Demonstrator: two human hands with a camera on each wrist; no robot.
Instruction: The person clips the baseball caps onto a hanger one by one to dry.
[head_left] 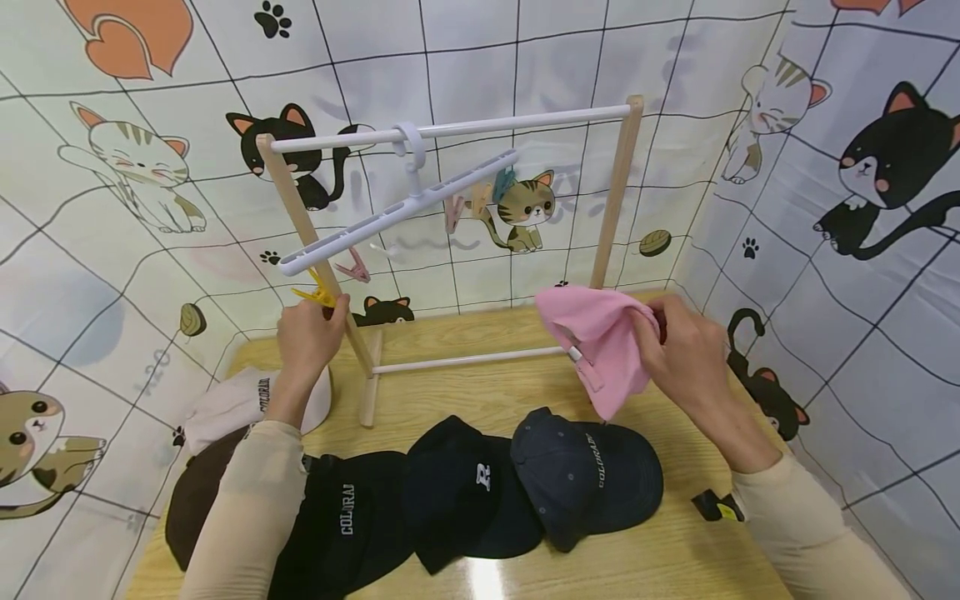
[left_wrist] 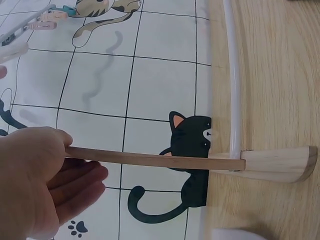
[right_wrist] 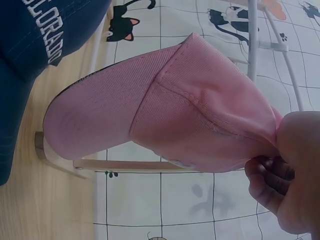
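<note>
My right hand grips a pink cap by the edge of its crown. In the right wrist view the pink cap hangs with its brim toward the tabletop. My left hand is at the lower left end of a white hanger, its thumb and forefinger around a yellow clip. The left wrist view shows that hand beside the wooden post, other fingers bent, the clip out of sight. The hanger hooks over a rack's white rail and slants. More clips, pink and teal, hang from it.
A row of dark caps, including a navy one and a black one, lies on the wooden table. A white cap and a brown cap are at the left. A small black item lies near the right forearm.
</note>
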